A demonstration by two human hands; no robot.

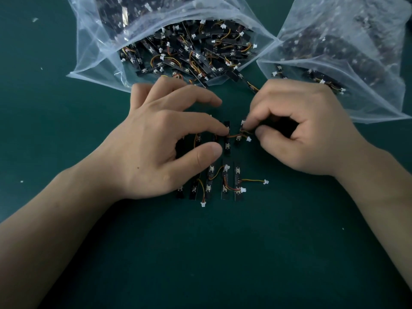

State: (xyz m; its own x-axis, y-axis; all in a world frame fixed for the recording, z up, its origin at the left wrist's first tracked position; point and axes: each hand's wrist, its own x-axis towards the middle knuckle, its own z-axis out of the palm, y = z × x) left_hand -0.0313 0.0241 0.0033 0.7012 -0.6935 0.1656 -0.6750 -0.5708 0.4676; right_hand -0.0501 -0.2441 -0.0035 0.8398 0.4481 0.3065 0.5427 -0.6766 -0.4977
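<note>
Several small black circuit strips with thin orange-yellow wires and white plugs lie in two rows on the green mat. My left hand (162,139) rests over the upper row, its index fingertip pressing on the top of one black strip (227,139). My right hand (296,128) pinches the wire and white plug of a neighbouring strip (242,134) between thumb and forefinger. The lower row of strips (223,181) lies untouched just below both hands. Part of the upper row is hidden under my left palm.
A clear plastic bag (107,52), open toward me and full of the same strips, lies at the back centre. A second clear bag (361,63) with strips lies at the back right. The green mat (211,253) stretches toward me below the rows.
</note>
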